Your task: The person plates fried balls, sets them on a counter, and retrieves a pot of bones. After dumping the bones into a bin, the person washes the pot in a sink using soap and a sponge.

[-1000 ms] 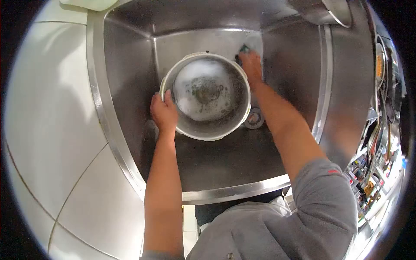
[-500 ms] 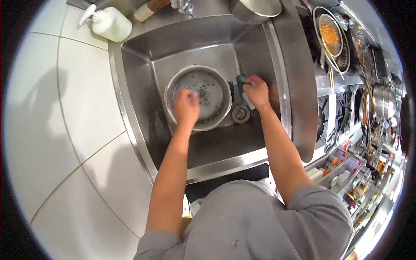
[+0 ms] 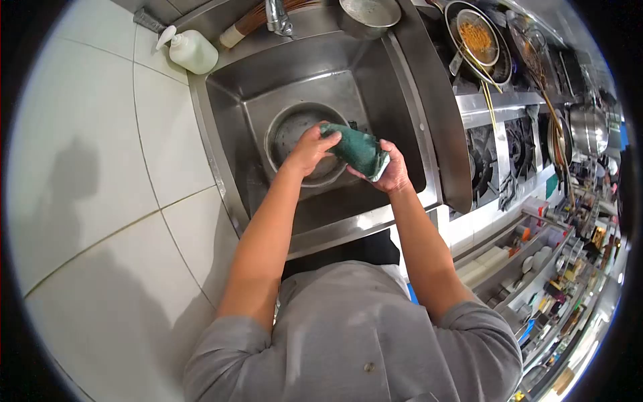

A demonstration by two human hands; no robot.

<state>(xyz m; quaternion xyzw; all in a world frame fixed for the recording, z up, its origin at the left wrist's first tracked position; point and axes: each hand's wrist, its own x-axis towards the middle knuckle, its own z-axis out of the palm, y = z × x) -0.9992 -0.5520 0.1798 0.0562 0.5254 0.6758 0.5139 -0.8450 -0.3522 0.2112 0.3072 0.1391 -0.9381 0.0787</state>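
Note:
Between my two hands, over the sink (image 3: 395, 120), is a dark green scouring pad (image 3: 362, 153) with a whitish edge at its lower right. My left hand (image 3: 308, 151) grips its left end, thumb on top. At the other end my right hand (image 3: 394, 173) has closed on the pad, its fingertips partly hidden. Below them a round metal pot (image 3: 280, 127) stands on the sink floor, with dark spots inside. My hands and the pad cover part of the pot and the drain.
Along the sink's back edge are a tap (image 3: 278, 20), a bundled bamboo brush (image 3: 249, 25) and a metal pot (image 3: 370, 15). A white pump bottle (image 3: 194, 53) stands at the back left corner. Right of the metal partition (image 3: 447, 127), a strainer (image 3: 477, 39) holds orange bits, near stove burners.
The scouring pad has come up from the sink's right side to between my hands. My left hand has left the pot's interior and now grips the pad too. The camera view has shifted.

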